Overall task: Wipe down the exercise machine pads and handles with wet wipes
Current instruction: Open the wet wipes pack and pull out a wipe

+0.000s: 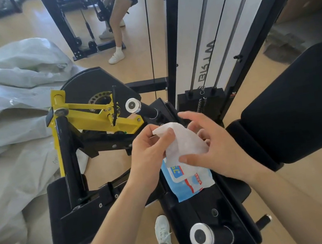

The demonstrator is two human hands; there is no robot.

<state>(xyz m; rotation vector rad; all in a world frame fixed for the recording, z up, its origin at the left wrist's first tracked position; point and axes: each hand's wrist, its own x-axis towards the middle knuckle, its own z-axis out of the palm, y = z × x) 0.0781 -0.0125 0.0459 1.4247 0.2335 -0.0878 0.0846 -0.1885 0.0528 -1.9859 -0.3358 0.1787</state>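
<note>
Head view, surveyed left to right. Left third of frame: crumpled pale plastic sheeting [6, 108] heaped on the floor. Left of centre: yellow lever arm [91, 117] fixed to the black machine frame [77, 198], chrome-capped roller end [133, 105] just to its right. Upper centre: legs of a second person [117, 23] beside another machine. Centre: left hand [149, 157] raised, thumb and fingers [147, 130] pinching the upper left edge of a white wet wipe [182, 143]. Held partly unfolded between both hands, above the frame. Directly beneath: blue wet wipe pack [190, 182] lying on the frame, label side up. Right of centre: right hand [216, 144] pinching the wipe's lower edge under the thumb, remaining fingers [188, 115] loosely spread behind it. Right side: large black pad [296, 104], apart from both hands.
</note>
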